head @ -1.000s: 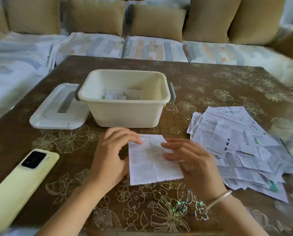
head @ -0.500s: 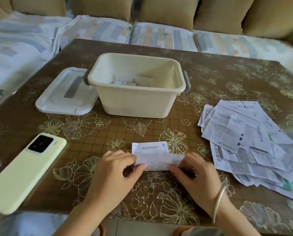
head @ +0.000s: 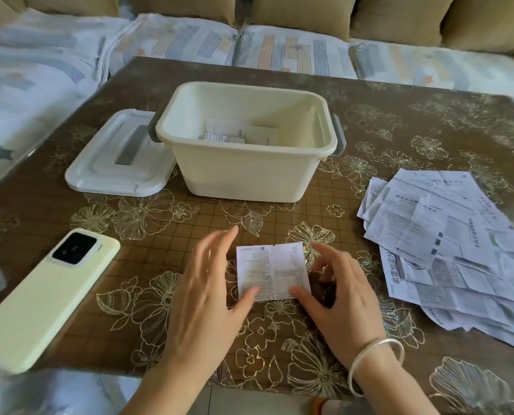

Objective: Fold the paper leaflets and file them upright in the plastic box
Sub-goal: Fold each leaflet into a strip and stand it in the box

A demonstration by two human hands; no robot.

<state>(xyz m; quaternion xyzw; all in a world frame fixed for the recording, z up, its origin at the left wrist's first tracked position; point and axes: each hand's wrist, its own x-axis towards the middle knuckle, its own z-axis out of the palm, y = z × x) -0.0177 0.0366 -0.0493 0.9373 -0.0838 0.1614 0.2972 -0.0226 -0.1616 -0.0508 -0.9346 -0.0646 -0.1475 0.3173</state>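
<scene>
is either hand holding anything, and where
Nothing is gripped. The leaflet lies flat on the table; the left hand presses its near left corner with the thumb, the right hand its near right corner.

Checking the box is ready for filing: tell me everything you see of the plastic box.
The plastic box is cream and rectangular, with rounded corners, a rolled rim and grey handles at both ends. It stands upright and open on the table, its lid lying flat close on its left. A few papers show inside.
</scene>
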